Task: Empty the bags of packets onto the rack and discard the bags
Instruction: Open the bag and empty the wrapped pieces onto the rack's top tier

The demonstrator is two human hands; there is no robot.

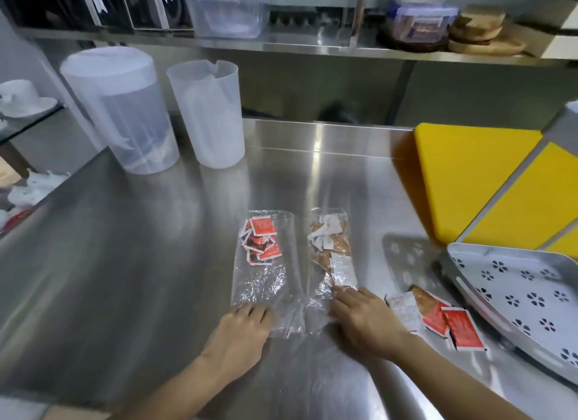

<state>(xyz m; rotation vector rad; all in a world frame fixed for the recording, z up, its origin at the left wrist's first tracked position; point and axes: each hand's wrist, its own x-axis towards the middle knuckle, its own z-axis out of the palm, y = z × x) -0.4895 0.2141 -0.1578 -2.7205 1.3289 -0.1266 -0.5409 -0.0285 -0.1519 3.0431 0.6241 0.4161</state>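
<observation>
- Steel counter fills the view, and both bare forearms reach onto it from the near edge.
- Left hand sits knuckles-up at the near edge of the bag of red packets, fingers curled down onto the film. I cannot tell whether they pinch it.
- Right hand, just right of that bag, lies palm-down with relaxed fingers angled forward and left, tips touching the near end of the second bag.
- Both clear bags lie flat side by side. The red packets are bunched at the far end of theirs, and the brown and white packets run along the second bag.
- Loose packets — red, white, brown — lie on the counter further right of the bag of red packets, beside the white perforated rack, which holds none.
- Yellow boards lie beyond the rack, far right of the bag of red packets.
- Two translucent jugs stand beyond that bag to its left, under a steel shelf.
</observation>
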